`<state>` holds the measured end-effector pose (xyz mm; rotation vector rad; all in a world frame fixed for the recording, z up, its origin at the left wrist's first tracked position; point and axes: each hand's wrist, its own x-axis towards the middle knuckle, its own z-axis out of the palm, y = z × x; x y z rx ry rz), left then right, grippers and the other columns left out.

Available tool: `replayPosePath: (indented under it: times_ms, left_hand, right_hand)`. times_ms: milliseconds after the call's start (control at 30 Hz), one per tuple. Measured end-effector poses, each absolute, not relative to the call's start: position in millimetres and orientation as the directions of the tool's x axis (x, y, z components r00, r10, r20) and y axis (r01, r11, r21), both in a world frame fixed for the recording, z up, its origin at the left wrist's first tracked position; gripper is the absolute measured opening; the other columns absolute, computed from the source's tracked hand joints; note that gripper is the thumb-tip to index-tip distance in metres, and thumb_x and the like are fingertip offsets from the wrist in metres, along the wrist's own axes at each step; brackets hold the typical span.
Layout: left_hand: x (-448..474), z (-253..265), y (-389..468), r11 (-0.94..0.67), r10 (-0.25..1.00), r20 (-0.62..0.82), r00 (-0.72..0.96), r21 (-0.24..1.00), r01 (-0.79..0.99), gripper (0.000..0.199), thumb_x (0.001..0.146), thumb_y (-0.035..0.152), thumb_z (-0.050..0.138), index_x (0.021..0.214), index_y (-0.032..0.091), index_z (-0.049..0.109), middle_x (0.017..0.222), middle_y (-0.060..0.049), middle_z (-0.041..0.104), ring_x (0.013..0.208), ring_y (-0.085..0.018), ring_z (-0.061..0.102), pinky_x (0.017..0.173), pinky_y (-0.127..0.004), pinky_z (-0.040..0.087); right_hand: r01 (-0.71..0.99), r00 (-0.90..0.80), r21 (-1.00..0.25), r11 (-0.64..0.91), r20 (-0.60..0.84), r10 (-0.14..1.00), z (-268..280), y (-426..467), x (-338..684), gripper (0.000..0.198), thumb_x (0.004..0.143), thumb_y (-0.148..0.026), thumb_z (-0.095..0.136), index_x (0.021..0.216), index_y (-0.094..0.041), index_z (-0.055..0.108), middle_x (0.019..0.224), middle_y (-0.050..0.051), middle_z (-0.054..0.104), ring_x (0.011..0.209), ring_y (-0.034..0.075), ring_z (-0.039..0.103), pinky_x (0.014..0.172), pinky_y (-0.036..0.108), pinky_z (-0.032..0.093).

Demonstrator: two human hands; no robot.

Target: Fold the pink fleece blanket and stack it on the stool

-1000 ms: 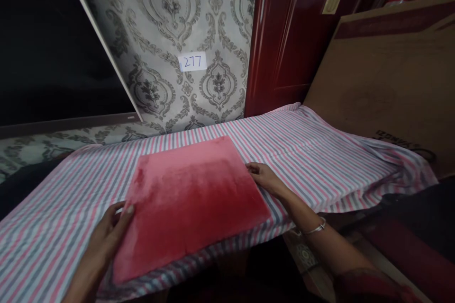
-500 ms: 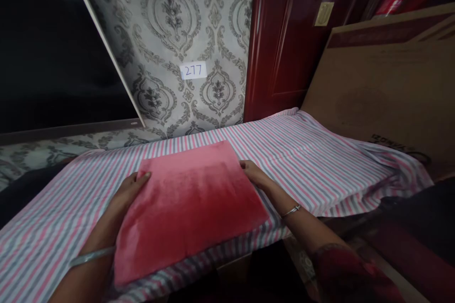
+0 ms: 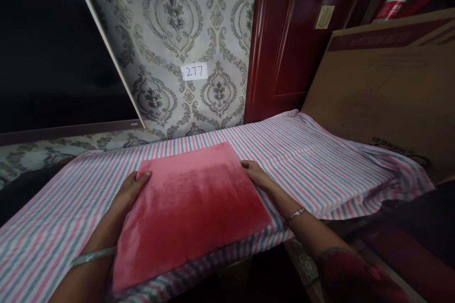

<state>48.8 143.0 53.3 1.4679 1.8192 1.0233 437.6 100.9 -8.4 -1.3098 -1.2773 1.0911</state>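
A square of red, velvety cloth (image 3: 192, 203), paler pink toward its far side, lies spread on the striped sheet in front of me. My left hand (image 3: 133, 187) grips its left edge near the far corner, thumb on top and fingers tucked beneath. At the opposite edge, my right hand (image 3: 254, 173) is closed at the border, its fingertips partly hidden. The near edge of the cloth reaches the front edge of the covered surface. Whether the cloth is a single layer or a cover, I cannot tell.
The pink, grey and white striped sheet (image 3: 291, 151) covers the surface. A dark screen (image 3: 60, 52) stands at the back left. A large cardboard box (image 3: 384, 85) leans at the right, with a bottle (image 3: 398, 0) behind it. A paper label (image 3: 194, 71) marks the patterned wall.
Both hands keep their places at the cloth's side edges. The cloth's front edge sits slightly lower in the view; the view itself has shifted a little.
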Motion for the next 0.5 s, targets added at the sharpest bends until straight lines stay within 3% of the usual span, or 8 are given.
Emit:
replayPosePath:
  times_ms: [167,333,500]
  left_hand:
    - [56.0,62.3,153.6,0.157,0.962,-0.033,-0.27,0.878,0.451,0.032,0.064,0.048,0.066,0.077,0.018,0.062,0.074,-0.006,0.067,0.075,-0.026,0.065,0.063,-0.034,0.051]
    - [65.7,72.9,156.6,0.192,0.951,-0.065,-0.302,0.891,0.411,0.025,0.067,0.042,0.067,0.076,0.02,0.059,0.081,-0.009,0.069,0.082,-0.028,0.067,0.071,-0.036,0.054]
    - [63.0,72.8,164.0,0.0,0.96,0.143,-0.239,0.858,0.513,0.023,0.066,0.036,0.061,0.082,0.019,0.064,0.081,-0.005,0.07,0.085,-0.026,0.065,0.075,-0.033,0.052]
  right_hand:
    - [0.195,0.038,-0.981,-0.017,-0.009,0.999,-5.8,120.9,437.4,0.026,0.062,-0.041,0.072,0.064,-0.016,0.069,0.057,0.001,0.065,0.056,0.017,0.056,0.052,0.025,0.04]
    - [0.261,0.133,-0.962,0.075,0.113,0.985,-7.2,133.8,431.6,0.01,0.061,-0.028,0.068,0.063,-0.018,0.069,0.062,-0.001,0.066,0.073,0.021,0.061,0.065,0.026,0.045]
    - [0.292,0.266,-0.946,0.143,0.224,0.938,-9.6,133.8,433.1,0.015,0.065,-0.03,0.06,0.072,-0.02,0.068,0.085,0.002,0.068,0.081,0.019,0.058,0.075,0.027,0.046]
